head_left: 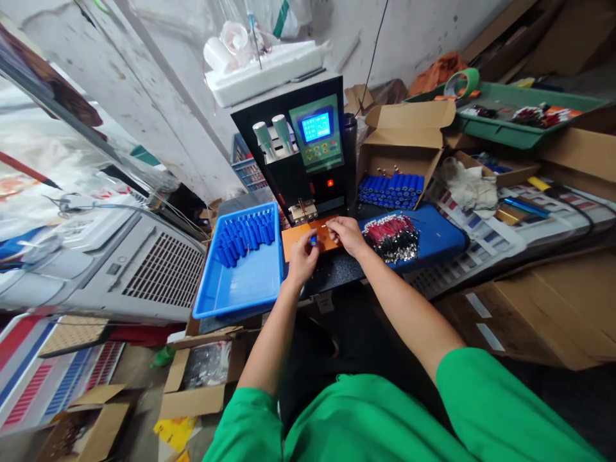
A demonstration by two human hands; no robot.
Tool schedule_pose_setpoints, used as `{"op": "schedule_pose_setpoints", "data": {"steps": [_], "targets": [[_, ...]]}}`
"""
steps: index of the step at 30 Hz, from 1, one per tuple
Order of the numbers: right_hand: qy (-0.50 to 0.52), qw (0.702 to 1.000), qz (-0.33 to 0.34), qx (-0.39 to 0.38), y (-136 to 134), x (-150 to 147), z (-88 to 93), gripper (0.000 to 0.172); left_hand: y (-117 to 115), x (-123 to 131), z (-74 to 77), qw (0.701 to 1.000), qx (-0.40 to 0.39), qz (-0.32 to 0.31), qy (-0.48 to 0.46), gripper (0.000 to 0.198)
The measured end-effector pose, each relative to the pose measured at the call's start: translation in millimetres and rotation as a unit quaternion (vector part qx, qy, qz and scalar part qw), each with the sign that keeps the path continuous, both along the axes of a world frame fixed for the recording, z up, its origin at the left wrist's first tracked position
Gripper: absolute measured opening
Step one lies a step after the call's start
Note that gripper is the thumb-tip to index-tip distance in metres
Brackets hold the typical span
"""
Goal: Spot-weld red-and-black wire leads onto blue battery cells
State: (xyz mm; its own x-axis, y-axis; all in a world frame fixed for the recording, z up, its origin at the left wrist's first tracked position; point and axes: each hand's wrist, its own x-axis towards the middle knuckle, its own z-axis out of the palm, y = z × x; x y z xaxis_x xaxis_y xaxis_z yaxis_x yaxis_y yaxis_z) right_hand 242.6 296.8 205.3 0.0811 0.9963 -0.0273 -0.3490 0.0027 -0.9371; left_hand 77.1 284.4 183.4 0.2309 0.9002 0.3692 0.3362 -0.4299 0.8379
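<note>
My left hand [303, 258] is closed around a blue cylindrical battery cell [314, 240] over an orange board [292, 242]. Just right of it, my right hand [347, 235] pinches a small whitish piece, perhaps a wire end or tab, too small to make out. Both hands are in front of a black spot welder [308, 179] with a lit blue screen; its electrode tips [303, 208] point down behind the board. A pile of red and black wire leads [392, 237] lies right of my right hand on a blue pad [440, 234].
Left of the board, a blue tray [240, 289] holds many blue cells. Behind the wires stands an open cardboard box [409, 119] with more cells. A green tray [510, 131] and a glove [471, 186] are at the right. White foam [267, 74] tops the welder.
</note>
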Motion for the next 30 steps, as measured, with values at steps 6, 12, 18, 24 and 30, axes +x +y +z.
{"op": "schedule_pose_setpoints", "data": {"steps": [6, 12, 18, 24, 30], "targets": [[-0.033, 0.999, 0.0, -0.019, -0.4, -2.2, 2.0, 0.025, 10.0, 4.1, 11.4, 0.997, -0.041, 0.042, -0.042, 0.026], [-0.041, 0.999, -0.011, -0.023, 0.6, -2.5, 2.3, 0.021, 21.5, 4.5, 8.1, 0.998, -0.023, 0.053, 0.022, 0.014], [-0.054, 0.998, 0.005, -0.039, 1.5, -8.4, 12.0, 0.021, 19.2, 7.0, 4.4, 0.992, -0.022, 0.09, 0.091, 0.015], [-0.057, 0.998, 0.011, -0.025, 4.1, -18.6, 20.7, 0.02, 12.7, 9.3, 13.0, 0.981, -0.014, 0.115, 0.155, 0.014], [-0.056, 0.998, -0.007, -0.009, 6.3, -23.5, 22.3, 0.023, 7.7, 11.8, 17.7, 0.976, -0.005, 0.124, 0.176, 0.016]]}}
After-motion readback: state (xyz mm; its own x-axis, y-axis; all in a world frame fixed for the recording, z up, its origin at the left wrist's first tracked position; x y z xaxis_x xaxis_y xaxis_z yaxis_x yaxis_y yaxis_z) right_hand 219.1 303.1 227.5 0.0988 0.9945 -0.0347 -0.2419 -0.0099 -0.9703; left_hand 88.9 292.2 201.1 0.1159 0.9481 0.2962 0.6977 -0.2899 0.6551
